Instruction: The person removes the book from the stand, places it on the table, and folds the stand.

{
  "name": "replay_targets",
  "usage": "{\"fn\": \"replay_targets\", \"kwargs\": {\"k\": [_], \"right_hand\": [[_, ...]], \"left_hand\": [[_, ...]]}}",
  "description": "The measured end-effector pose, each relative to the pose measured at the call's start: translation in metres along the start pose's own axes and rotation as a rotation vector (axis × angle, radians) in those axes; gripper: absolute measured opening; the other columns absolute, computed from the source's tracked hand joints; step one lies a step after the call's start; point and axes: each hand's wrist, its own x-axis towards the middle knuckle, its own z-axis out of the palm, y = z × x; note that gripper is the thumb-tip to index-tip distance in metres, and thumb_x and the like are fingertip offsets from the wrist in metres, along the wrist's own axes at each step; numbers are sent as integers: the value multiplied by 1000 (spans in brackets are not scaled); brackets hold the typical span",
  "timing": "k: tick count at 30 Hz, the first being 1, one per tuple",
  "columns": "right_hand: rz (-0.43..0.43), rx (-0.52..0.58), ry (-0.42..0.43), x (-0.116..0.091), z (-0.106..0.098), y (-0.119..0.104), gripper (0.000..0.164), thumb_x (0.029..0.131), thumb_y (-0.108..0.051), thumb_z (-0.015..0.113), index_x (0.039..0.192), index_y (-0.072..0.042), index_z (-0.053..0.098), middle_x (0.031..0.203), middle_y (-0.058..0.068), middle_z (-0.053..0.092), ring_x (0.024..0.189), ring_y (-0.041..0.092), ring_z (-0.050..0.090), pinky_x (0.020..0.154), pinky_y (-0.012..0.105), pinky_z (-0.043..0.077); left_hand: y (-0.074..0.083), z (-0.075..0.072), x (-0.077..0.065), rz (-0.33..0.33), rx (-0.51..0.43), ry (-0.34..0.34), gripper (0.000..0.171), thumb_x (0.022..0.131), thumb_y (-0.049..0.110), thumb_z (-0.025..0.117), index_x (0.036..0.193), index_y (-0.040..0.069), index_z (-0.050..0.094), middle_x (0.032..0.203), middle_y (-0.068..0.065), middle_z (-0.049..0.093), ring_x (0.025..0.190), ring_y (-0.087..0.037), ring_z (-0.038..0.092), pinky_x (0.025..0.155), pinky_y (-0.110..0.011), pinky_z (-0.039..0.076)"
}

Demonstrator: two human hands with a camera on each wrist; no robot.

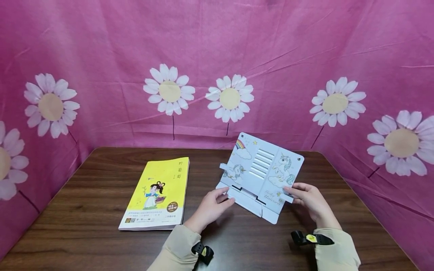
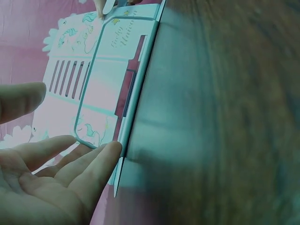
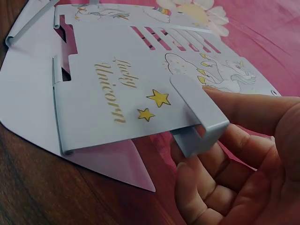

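A white metal book stand (image 1: pixel 247 169), printed with unicorns, stars and a rainbow, stands tilted on the wooden table. Its back plate has a row of slots, and a ledge (image 1: pixel 245 202) runs along its front. At its right edge my right hand (image 1: pixel 311 203) holds the stand beside a bent page clip (image 3: pixel 201 105), thumb in front and fingers curled behind. My left hand (image 1: pixel 209 208) is at the lower left corner, its fingers extended with the tips right at the ledge's edge. The left thumb (image 2: pixel 23 99) stays apart from the plate.
To the left on the table (image 1: pixel 95 210) lies a thick yellow book (image 1: pixel 159 188) with a drawn girl on its cover. Behind the table hangs a pink cloth (image 1: pixel 112 45) with large white daisies. Black straps (image 1: pixel 202 253) sit around both sleeves.
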Motion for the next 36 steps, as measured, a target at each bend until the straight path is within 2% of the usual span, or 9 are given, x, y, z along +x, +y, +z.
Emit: {"fn": "replay_targets", "kwargs": {"k": [9,14,19,24,30,36], "right_hand": [[-9,24,-9,-1,0,0,34,94,-22,68,116,4,65,86,-12,72,78,5,68,72,24,56],[-5,15,-20,-1,2,2,33,94,-23,69,116,1,67,87,-13,73,80,5,68,75,23,55],[-11,18,-37,-1,3,3,33,94,-24,69,116,1,67,89,-13,73,82,4,68,76,23,55],[-14,11,-29,-2,2,1,38,94,-25,68,119,3,65,90,-13,73,84,5,68,77,24,55],[-16,-11,-32,-2,3,1,43,94,-27,68,122,5,63,91,-10,75,83,7,69,77,27,56],[1,-28,-27,-2,5,2,47,94,-28,69,123,7,62,95,-5,76,83,8,71,77,27,58]], "left_hand": [[9,1,-4,16,94,-16,58,94,23,66,140,-8,48,142,-27,51,130,-40,54,109,-51,43],[13,7,-8,19,130,-4,60,93,25,66,140,-8,47,143,-29,50,125,-43,56,106,-53,45],[17,14,-14,-40,80,-7,70,93,26,66,147,-7,36,149,-32,39,119,-48,59,104,-53,46],[25,22,-18,-114,-17,12,88,92,28,67,154,-7,16,155,-36,25,124,-53,53,109,-56,40],[30,28,-20,-137,-46,17,99,90,30,70,156,-5,5,158,-36,18,126,-53,50,109,-57,39],[30,31,-21,-126,-35,8,102,88,27,72,156,-4,2,158,-34,18,130,-53,46,110,-59,38]]}}
